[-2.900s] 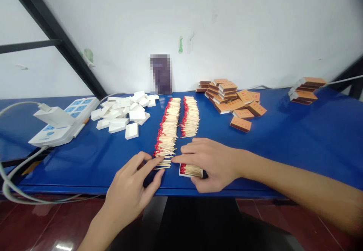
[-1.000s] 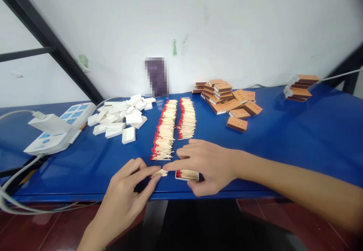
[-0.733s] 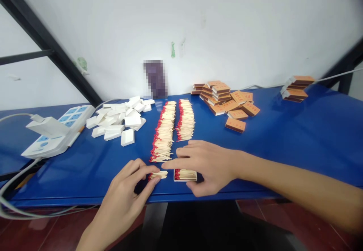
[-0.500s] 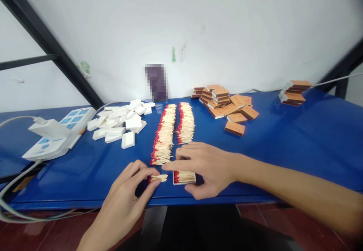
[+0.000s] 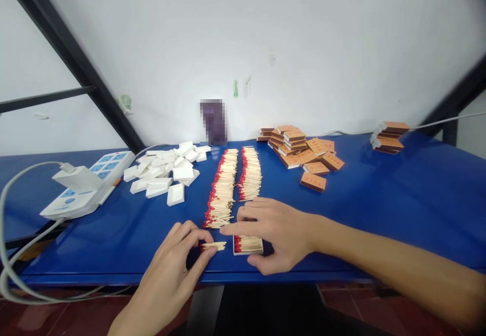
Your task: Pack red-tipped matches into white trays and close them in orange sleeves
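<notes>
My left hand point(image 5: 172, 260) pinches a small bunch of matches point(image 5: 217, 246) between thumb and fingertips, just above or on the table's near part. Directly right of it is a white matchbox tray point(image 5: 248, 253), with red-headed matches point(image 5: 248, 243) lying inside. My right hand point(image 5: 279, 232) arches over the tray's far right side, thumb apart near its right edge. Its index finger stretches left to the near end of a long row of matches point(image 5: 223, 189). Beyond the right hand's knuckles runs a second, shorter row of matches point(image 5: 250, 174). The right hand partly covers the tray.
White empty trays point(image 5: 163, 166) lie heaped at the left on the blue table point(image 5: 364, 199). Orange matchboxes point(image 5: 294, 143) are piled at the back right, with a small stack point(image 5: 389, 137) farther right. A power strip point(image 5: 91, 184) with cables lies left. A blurred dark object point(image 5: 213, 122) leans against the wall.
The view has tilted slightly, so the table sits a little lower in the picture. Both hands keep nearly the same places; the left still pinches its matches.
</notes>
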`<state>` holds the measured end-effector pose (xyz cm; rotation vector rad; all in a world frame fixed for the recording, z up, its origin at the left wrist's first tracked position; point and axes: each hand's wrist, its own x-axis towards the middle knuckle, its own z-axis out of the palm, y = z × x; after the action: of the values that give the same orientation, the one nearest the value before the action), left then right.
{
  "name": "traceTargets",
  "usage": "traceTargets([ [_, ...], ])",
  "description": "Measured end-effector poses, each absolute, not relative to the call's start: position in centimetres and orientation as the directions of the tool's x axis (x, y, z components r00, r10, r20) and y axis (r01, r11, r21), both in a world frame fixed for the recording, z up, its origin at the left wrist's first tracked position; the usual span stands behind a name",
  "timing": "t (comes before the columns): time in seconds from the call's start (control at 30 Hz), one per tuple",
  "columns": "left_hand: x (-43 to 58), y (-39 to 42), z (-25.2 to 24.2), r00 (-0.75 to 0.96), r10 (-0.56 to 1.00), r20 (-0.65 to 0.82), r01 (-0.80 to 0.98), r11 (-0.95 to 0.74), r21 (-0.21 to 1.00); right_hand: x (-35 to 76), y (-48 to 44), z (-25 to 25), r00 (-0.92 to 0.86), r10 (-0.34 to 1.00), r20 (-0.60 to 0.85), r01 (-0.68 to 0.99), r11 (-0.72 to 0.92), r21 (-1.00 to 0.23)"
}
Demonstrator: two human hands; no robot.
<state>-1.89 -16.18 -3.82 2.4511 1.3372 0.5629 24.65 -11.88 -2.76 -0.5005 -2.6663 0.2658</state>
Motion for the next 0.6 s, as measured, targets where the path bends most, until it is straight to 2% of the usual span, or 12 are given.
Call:
traceTargets([
  [0.6,-1.89,-16.19,-3.65,0.516,0.845,0.138,0.72,-0.516,0.464,24.65,-11.76,-2.96,-0.856,0.389,0.341,0.307,0.913,-0.269],
])
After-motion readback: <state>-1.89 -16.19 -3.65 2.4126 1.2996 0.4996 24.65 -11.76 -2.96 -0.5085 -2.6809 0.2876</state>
